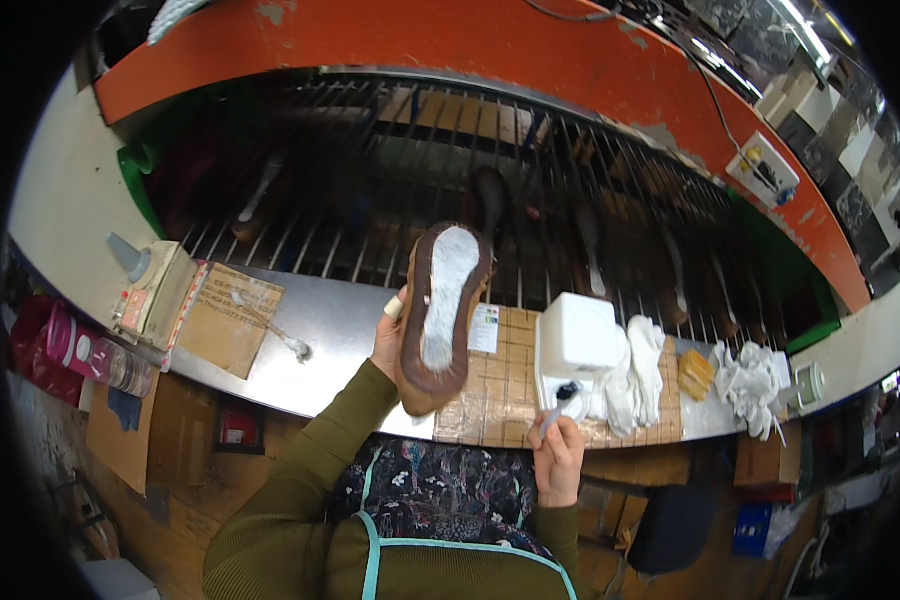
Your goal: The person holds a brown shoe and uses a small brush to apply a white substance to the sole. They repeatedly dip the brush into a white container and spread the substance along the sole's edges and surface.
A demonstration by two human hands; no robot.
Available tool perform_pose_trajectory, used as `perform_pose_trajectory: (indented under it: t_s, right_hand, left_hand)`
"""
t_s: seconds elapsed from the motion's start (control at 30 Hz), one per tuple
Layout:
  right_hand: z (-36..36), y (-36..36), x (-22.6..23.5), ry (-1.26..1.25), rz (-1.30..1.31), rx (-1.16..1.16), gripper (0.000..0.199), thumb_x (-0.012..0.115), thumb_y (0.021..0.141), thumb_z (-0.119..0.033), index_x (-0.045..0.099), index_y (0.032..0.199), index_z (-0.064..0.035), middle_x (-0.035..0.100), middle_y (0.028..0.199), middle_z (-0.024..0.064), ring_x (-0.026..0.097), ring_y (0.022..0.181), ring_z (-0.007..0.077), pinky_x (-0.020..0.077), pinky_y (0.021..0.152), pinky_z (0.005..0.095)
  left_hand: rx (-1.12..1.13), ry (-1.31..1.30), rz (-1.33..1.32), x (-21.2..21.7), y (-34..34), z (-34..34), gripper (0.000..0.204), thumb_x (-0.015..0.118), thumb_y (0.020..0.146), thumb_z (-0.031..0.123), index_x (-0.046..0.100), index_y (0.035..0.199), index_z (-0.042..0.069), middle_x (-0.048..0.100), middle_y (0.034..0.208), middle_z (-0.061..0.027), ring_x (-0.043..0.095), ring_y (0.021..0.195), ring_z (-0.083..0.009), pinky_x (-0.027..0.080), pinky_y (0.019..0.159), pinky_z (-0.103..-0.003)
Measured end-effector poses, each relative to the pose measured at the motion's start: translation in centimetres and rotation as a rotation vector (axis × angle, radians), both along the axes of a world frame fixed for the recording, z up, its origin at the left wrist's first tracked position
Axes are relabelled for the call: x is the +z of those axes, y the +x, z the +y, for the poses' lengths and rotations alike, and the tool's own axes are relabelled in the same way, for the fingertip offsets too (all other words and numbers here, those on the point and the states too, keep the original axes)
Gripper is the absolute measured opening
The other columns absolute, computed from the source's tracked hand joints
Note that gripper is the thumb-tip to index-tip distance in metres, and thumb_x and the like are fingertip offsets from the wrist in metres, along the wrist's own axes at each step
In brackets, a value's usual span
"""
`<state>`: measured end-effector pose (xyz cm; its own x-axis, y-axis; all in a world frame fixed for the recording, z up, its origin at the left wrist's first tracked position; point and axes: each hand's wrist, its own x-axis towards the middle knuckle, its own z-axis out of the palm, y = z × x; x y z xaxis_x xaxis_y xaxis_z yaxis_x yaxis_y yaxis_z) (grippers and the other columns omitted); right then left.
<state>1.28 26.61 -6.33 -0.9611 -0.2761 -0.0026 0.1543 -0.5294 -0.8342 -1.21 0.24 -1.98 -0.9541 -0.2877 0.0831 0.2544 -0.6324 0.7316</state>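
Note:
In my left hand (pixel 385 345) is a brown shoe (pixel 444 310), held upright by its side with its underside facing me. A whitish-grey patch runs down the middle of that underside, inside a dark brown margin. A pale wrap covers one fingertip of this hand. My right hand (pixel 558 458) pinches the light handle of a small brush (pixel 568 391) with a dark tip. The brush stands at the front of a white plastic container (pixel 579 335), apart from the shoe. Whether its tip touches the container, I cannot tell.
Cardboard (pixel 500 400) covers part of the metal worktop (pixel 345 310). White gloves (pixel 645 365), a yellow block (pixel 695 374) and crumpled white cloth (pixel 751 384) lie to the right. Beyond, several shoes rest on a rack of metal bars (pixel 345 240) under an orange beam (pixel 420 35).

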Motion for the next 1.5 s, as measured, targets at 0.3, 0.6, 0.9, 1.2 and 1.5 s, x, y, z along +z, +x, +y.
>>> perform_pose_trajectory:
  t_s: [0.3, 0.6, 0.9, 1.2, 1.5]
  right_hand:
    - [0.4, 0.8, -0.7, -0.139, -0.024, 0.035, 0.011, 0.057, 0.092, -0.012, 0.058, 0.100, -0.0034, 0.057, 0.098, 0.0099, 0.046, 0.071, 0.0166, 0.0384, 0.068, 0.0310]
    - [0.3, 0.3, -0.6, -0.155, -0.048, 0.045, 0.015, 0.062, 0.089, -0.009, 0.062, 0.101, 0.0003, 0.060, 0.096, 0.0114, 0.049, 0.078, 0.0149, 0.0395, 0.066, 0.0270]
    - [-3.2, -2.1, 3.3, 0.040, -0.075, 0.201, 0.026, 0.046, 0.099, -0.025, 0.054, 0.091, -0.0021, 0.056, 0.084, 0.0117, 0.043, 0.066, 0.0142, 0.0369, 0.064, 0.0273]
    - [-18.7, -17.6, 0.5, 1.166, 0.776, -0.185, 0.047, 0.070, 0.081, -0.040, 0.050, 0.084, 0.0029, 0.054, 0.088, 0.0219, 0.055, 0.081, 0.0353, 0.0438, 0.068, 0.0446]
    - [-23.0, -24.6, -2.6, 1.432, 0.593, -0.258, 0.054, 0.079, 0.060, -0.037, 0.053, 0.095, -0.0048, 0.045, 0.120, 0.0271, 0.063, 0.083, 0.0438, 0.0520, 0.075, 0.0500]
  left_hand:
    - [0.060, 0.444, -0.160, -4.7, -8.0, -16.0, 0.048, 0.048, 0.088, 0.062, 0.058, 0.105, 0.017, 0.060, 0.091, -0.0037, 0.056, 0.071, -0.0217, 0.041, 0.058, -0.034]
    - [0.460, 0.555, -0.324, -8.5, -11.4, -19.8, 0.024, 0.051, 0.084, 0.041, 0.061, 0.094, 0.022, 0.063, 0.094, 0.0009, 0.057, 0.087, -0.0199, 0.039, 0.072, -0.038]
    - [0.991, 0.496, -0.686, -11.8, -17.1, -23.1, 0.051, 0.050, 0.085, 0.048, 0.053, 0.122, 0.013, 0.058, 0.121, -0.0144, 0.055, 0.109, -0.0294, 0.040, 0.091, -0.047]
    - [-0.145, 0.473, -0.203, -6.3, -1.8, -2.1, 0.052, 0.044, 0.095, 0.047, 0.042, 0.137, 0.017, 0.049, 0.135, -0.0169, 0.044, 0.126, -0.0313, 0.033, 0.103, -0.044]
    - [-0.231, 0.565, -0.167, -7.3, -2.4, -1.2, 0.057, 0.045, 0.094, 0.049, 0.037, 0.140, 0.017, 0.034, 0.145, -0.0244, 0.030, 0.137, -0.0369, 0.025, 0.111, -0.046]
